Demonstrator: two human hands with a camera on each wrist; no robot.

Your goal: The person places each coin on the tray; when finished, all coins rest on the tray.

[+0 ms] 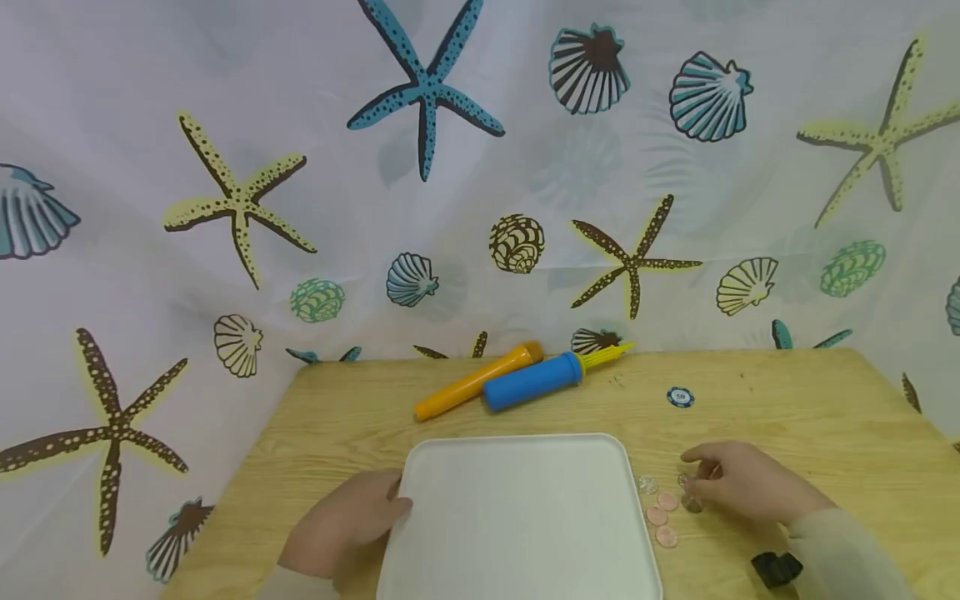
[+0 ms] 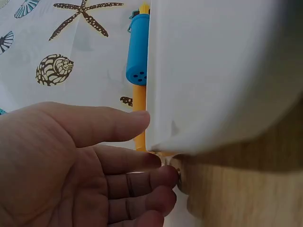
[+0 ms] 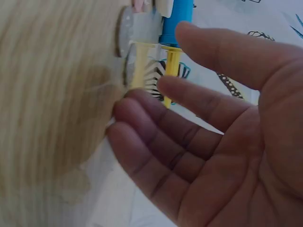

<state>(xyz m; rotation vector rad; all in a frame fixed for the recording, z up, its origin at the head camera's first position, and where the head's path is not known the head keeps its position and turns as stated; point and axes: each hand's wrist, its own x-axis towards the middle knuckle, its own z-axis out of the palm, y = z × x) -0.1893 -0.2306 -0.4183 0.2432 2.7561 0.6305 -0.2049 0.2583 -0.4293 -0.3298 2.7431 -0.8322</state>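
Wooden bench against a curtain printed with starfish and shells.

We rest our left hand (image 1: 347, 523), fingers relaxed, against the white tray's (image 1: 517, 517) left edge; our right hand (image 1: 742, 482) lies spread beside the coins (image 1: 663, 508), just right of the tray. A blue-and-orange pump (image 1: 517, 380) and a blue chip (image 1: 680, 397) lie behind.

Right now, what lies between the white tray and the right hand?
In the head view, a small cluster of coins lies on the wooden table between the white tray and the right hand.
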